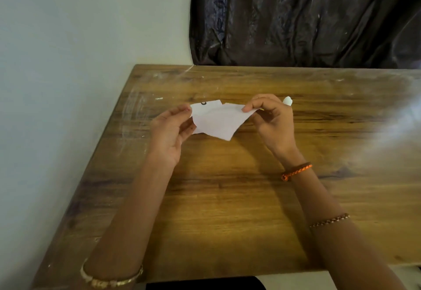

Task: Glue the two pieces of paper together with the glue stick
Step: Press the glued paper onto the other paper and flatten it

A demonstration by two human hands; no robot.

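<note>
1. Nearest: bare forearms reaching in, a gold bangle [111,278] on the left, a beaded bracelet [329,220] and an orange braided band [296,171] on the right.
2. Worn, streaked wooden table [227,210], grain running across, near edge cut off below, broad bare room all round the hands.
3. Left hand [169,130] pinching the left edge of thin white paper [218,121]; right hand [271,121] pinching its right corner, sheets overlapping, held above the table, join hard to make out.
4. White rounded tip [287,100] behind the right hand, mostly hidden.
5. Farthest: crinkled dark plastic sheet [307,16], pale smooth wall [79,39].
</note>
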